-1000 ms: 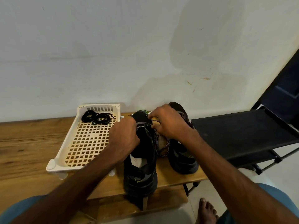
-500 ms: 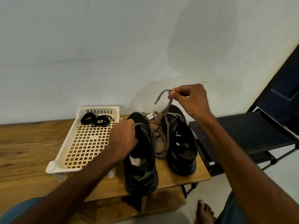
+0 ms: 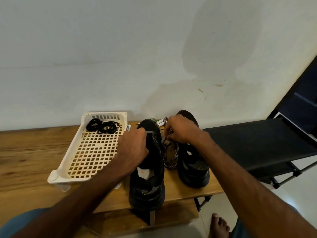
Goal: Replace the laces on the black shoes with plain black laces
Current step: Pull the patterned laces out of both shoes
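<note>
Two black shoes stand on the wooden table (image 3: pixel 34 152), toes toward the wall. My left hand (image 3: pixel 134 146) grips the left shoe (image 3: pixel 149 182) at its upper. My right hand (image 3: pixel 181 130) is down between the shoes near their toes and pinches the black-and-white patterned lace (image 3: pixel 171 157), which lies in loops between them. The right shoe (image 3: pixel 193 169) is partly covered by my right wrist. Plain black laces (image 3: pixel 103 126) lie coiled at the far end of the cream tray (image 3: pixel 68 162).
The cream lattice tray sits left of the shoes. Small white items (image 3: pixel 160 122) lie by the wall behind the shoes. A black folding rack (image 3: pixel 257 143) stands to the right of the table. My bare foot (image 3: pixel 219 225) is on the floor below.
My right hand, which held the patterned lace end raised above the shoes, has come back down to the gap between the shoes. My left hand stays on the left shoe.
</note>
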A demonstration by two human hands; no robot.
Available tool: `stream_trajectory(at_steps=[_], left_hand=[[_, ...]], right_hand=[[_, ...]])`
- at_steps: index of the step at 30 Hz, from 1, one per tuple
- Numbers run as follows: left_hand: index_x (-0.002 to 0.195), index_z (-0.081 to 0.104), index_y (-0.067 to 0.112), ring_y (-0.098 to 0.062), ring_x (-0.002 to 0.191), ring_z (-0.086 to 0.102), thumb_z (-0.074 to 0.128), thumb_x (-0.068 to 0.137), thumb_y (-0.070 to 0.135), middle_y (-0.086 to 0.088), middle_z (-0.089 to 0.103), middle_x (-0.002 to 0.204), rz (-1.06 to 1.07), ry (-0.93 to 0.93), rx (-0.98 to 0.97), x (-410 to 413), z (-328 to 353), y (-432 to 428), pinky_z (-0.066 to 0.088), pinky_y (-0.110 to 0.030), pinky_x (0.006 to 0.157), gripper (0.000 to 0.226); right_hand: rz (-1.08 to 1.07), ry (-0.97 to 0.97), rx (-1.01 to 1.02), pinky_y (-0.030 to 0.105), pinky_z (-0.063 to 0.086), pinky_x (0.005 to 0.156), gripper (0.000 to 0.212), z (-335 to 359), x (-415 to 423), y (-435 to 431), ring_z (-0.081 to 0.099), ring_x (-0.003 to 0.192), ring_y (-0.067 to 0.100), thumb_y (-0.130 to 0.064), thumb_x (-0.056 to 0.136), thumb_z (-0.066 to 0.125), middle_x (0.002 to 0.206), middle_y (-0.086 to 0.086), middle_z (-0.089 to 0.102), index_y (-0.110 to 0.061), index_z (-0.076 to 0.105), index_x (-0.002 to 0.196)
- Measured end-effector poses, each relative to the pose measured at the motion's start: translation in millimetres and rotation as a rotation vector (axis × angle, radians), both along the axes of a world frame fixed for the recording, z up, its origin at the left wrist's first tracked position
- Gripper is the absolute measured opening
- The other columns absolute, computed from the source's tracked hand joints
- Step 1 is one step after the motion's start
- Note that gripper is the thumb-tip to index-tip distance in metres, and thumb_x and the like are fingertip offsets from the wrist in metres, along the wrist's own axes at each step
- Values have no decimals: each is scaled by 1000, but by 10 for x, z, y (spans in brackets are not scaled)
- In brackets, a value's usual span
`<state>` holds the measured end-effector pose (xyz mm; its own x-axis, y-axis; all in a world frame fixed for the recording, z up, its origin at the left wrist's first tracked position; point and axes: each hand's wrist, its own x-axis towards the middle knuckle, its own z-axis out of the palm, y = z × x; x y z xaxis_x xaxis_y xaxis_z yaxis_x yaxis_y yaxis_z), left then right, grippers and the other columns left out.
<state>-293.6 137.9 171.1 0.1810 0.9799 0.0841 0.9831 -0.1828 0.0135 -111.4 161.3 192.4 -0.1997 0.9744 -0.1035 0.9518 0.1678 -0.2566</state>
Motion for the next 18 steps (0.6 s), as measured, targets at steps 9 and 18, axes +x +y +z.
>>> stream_trajectory(at_steps=[9, 18], left_hand=[[108, 68, 16, -26, 100, 67, 71, 90, 27, -6, 66, 106, 22, -37, 11, -13, -40, 27, 43, -31, 71, 21], [103, 67, 16, -23, 91, 68, 75, 86, 30, -4, 65, 96, 19, -62, 56, 6, -88, 46, 39, -29, 65, 23]], right_hand=[[17, -129, -141, 41, 57, 93, 23, -354, -275, 99, 68, 102, 35, 2, 99, 53, 115, 21, 67, 3, 64, 119], [-38, -87, -91, 35, 53, 87, 20, -306, -360, 15, 68, 103, 35, 3, 100, 50, 108, 19, 66, 4, 64, 115]])
